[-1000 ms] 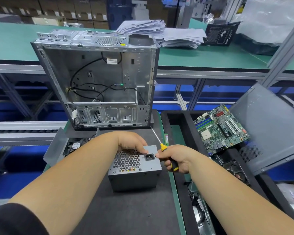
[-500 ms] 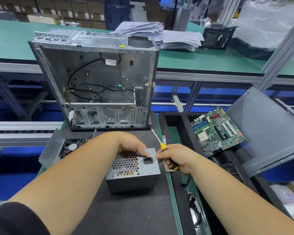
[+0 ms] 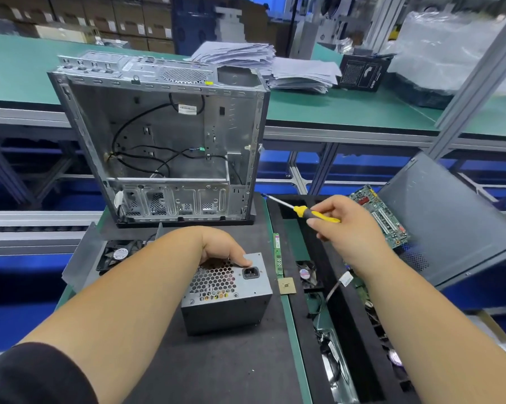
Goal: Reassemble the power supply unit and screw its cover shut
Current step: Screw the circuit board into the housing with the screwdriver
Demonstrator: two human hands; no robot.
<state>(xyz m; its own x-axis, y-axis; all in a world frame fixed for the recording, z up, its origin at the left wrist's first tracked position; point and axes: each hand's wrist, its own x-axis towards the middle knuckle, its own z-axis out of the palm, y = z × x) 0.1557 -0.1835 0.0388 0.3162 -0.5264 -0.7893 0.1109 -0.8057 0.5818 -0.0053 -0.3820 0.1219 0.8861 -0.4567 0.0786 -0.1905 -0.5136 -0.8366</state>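
Black mat [image 3: 216, 371]: covers the near part of the desk; the lower edge is cut off by the frame and both forearms.
Power supply unit [image 3: 227, 295]: grey metal box resting on the mat, honeycomb grille and power socket facing up; its far left corner is hidden under the left hand.
Left hand [image 3: 221, 247]: rests on the unit's far edge, thumb lying flat beside the socket; the fingers go over the far side and are hidden, so the grip cannot be made out.
Right hand [image 3: 346, 225]: raised over the black tray [image 3: 345, 325], fingers curled round the screwdriver [image 3: 302, 210].
Screwdriver: yellow and black handle, shaft pointing left toward the case, clear of the unit.
Memory stick [image 3: 278, 253], chip [image 3: 286, 286]: at the mat's right edge.
Fan [image 3: 119, 253]: left, partly hidden.
Motherboard [image 3: 384, 217]: half behind the right hand.
Computer case [image 3: 164, 138]: open, upright, behind the unit.
Paper stack [image 3: 272, 67]: far desk.
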